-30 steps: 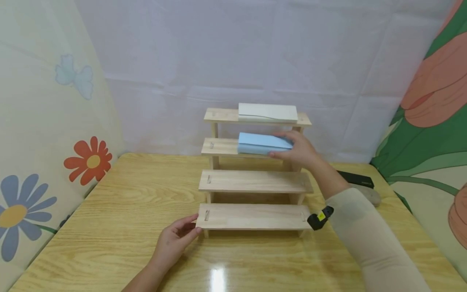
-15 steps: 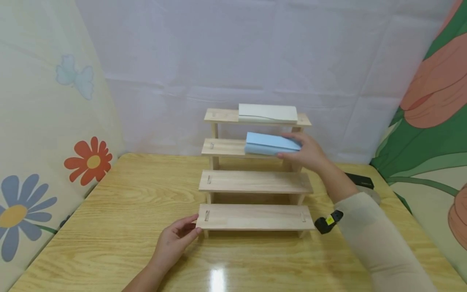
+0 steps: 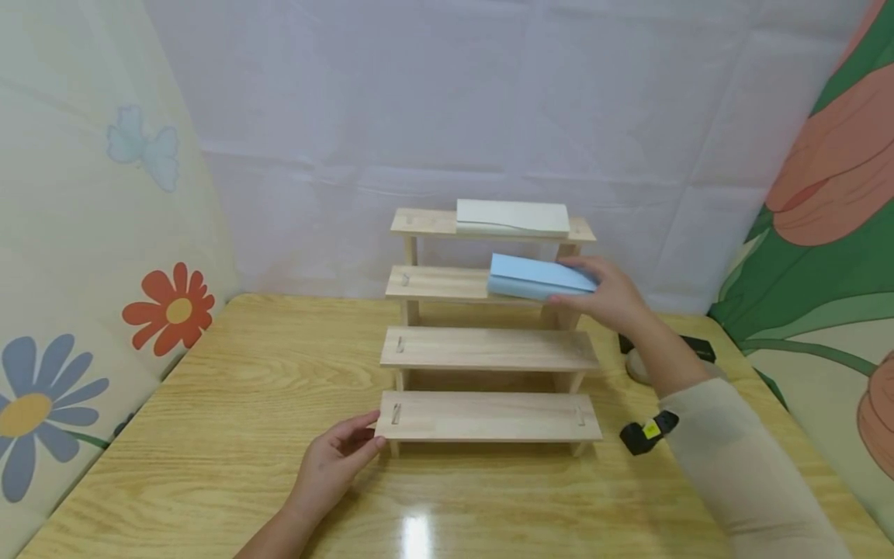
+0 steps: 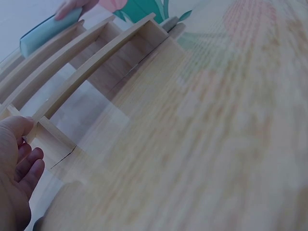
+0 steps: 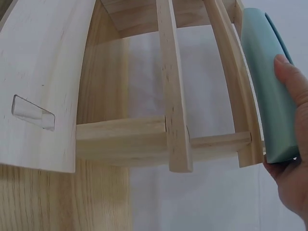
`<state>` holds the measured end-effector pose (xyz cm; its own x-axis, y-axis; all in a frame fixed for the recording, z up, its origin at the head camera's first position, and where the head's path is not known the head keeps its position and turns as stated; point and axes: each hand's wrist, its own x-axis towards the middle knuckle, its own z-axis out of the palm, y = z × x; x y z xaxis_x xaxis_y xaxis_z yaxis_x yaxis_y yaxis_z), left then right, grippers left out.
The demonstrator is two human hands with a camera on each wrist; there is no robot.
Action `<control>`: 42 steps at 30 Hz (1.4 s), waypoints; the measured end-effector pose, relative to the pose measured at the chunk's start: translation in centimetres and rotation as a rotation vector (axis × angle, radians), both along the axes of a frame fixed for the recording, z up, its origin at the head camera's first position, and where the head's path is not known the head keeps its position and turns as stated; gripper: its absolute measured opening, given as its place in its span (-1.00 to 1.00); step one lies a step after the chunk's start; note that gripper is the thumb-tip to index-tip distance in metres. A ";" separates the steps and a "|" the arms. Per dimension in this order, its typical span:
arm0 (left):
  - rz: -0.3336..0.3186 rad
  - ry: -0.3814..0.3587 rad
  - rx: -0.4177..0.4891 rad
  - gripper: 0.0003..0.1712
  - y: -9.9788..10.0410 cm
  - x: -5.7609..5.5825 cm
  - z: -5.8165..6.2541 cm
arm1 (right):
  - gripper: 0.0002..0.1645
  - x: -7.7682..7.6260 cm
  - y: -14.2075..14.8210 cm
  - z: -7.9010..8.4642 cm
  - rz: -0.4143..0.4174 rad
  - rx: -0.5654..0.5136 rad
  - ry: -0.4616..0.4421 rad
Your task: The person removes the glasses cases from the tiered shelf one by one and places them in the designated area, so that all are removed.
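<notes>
A four-step wooden display stand (image 3: 489,347) stands on the table in the head view. My left hand (image 3: 335,466) grips the left front corner of its lowest step, thumb on the front edge; in the left wrist view, the left hand's other fingers (image 4: 30,168) curl below the board. My right hand (image 3: 608,295) holds the right end of a light blue flap-closed glasses case (image 3: 531,277), thumb in front and fingers behind. The case is at the right part of the second step from the top, slightly tilted; whether it touches the board I cannot tell. A white case (image 3: 513,217) lies on the top step.
On the table (image 3: 279,373), right of the stand, are a black oblong box (image 3: 701,347) and a grey rounded object (image 3: 637,366), partly hidden by my right forearm. A white cloth (image 3: 335,101) hangs behind; flower-printed panels stand at both sides.
My right hand has slid the blue glasses case rightward along the second step from the top, and its right end has dipped a little. My left hand has stayed at the lowest step's corner.
</notes>
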<state>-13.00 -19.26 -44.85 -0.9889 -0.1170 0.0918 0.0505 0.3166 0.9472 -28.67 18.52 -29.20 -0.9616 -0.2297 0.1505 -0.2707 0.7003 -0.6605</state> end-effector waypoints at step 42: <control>-0.005 0.023 -0.016 -0.56 0.1 0.2 0.2 | -0.02 3.0 7.1 0.3 -0.126 0.007 0.016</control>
<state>-12.85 -19.19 -44.61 -0.9870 -0.1108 0.1167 0.0740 0.3313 0.9406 -25.65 25.58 -28.93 -0.9805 -0.1078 0.1644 -0.1900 0.7343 -0.6517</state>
